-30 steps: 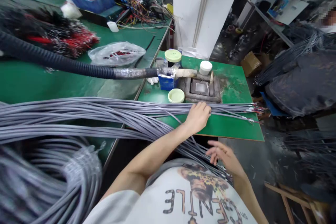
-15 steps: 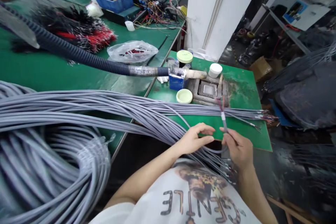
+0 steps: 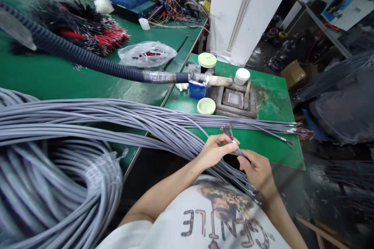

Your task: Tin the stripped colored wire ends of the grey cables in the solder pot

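Between my hands is the end of a grey cable (image 3: 240, 152), tilted up to the left, with thin coloured wires (image 3: 228, 132) fanning out past a white band. My left hand (image 3: 217, 149) pinches the cable near that band, thumb and fingers together. Lower down, the fingers of my right hand (image 3: 255, 169) are closed around the grey jacket. A thick bundle of grey cables (image 3: 163, 124) runs from the left under and past my hands. Some of its stripped ends (image 3: 298, 128) lie on the green board to the right; others hang close to my lap.
A solder pot (image 3: 235, 99) with a grey frame stands on the green board (image 3: 270, 97). Around it are a white jar (image 3: 242, 76), a pale green lid (image 3: 206, 106) and a blue box (image 3: 198, 90). A ribbed hose (image 3: 117, 71) crosses above the bench. Coiled cable (image 3: 105, 179) fills the lower left.
My right hand has brought the cable end left and down, tilting it toward my left hand. My left hand, apart from it before, now has its fingers closed on the cable near the wires.
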A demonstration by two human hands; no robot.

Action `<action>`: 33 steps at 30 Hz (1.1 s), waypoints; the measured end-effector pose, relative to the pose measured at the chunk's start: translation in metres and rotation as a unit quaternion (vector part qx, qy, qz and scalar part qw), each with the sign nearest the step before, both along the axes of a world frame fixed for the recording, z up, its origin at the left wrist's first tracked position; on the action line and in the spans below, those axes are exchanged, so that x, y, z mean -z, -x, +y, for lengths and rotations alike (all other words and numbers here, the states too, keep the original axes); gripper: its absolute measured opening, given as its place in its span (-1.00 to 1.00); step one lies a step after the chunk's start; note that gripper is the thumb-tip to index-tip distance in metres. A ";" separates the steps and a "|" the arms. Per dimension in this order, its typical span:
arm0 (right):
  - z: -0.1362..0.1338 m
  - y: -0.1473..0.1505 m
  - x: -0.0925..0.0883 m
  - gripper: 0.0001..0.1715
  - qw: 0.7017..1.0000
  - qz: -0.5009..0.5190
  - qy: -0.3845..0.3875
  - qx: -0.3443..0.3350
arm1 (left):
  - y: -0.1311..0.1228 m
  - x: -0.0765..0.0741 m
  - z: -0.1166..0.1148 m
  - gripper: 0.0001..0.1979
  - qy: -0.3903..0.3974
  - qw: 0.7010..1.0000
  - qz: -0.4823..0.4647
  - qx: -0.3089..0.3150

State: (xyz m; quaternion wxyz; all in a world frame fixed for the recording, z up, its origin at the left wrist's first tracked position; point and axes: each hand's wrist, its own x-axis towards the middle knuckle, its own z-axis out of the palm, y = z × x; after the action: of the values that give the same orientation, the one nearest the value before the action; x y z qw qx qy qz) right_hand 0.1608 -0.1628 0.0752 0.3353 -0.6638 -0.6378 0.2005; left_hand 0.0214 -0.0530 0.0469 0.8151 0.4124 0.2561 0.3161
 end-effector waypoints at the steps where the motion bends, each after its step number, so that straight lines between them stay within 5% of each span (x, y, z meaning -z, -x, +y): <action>1: 0.001 0.000 0.001 -0.75 1.000 0.002 -0.006 0.008 | 0.000 0.000 0.000 -0.72 -0.011 1.000 0.004 -0.011; 6: 0.003 0.003 0.006 -0.78 0.998 -0.023 -0.042 0.042 | 0.006 -0.001 -0.001 -0.84 -0.193 0.963 0.060 -0.177; 11: 0.007 0.006 0.009 -0.78 0.996 -0.069 -0.057 0.026 | 0.012 -0.006 0.003 -0.82 -0.329 0.915 0.131 -0.192; 33: 0.016 0.011 0.020 -0.77 0.985 -0.150 -0.087 0.021 | 0.010 -0.012 0.010 -0.74 -0.155 0.956 0.173 -0.182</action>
State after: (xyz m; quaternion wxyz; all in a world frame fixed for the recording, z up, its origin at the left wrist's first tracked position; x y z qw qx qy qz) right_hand 0.1494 -0.1473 0.0550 0.2964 -0.6678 -0.6819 0.0358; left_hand 0.0112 -0.0425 0.0592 0.6132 0.5283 0.4118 0.4186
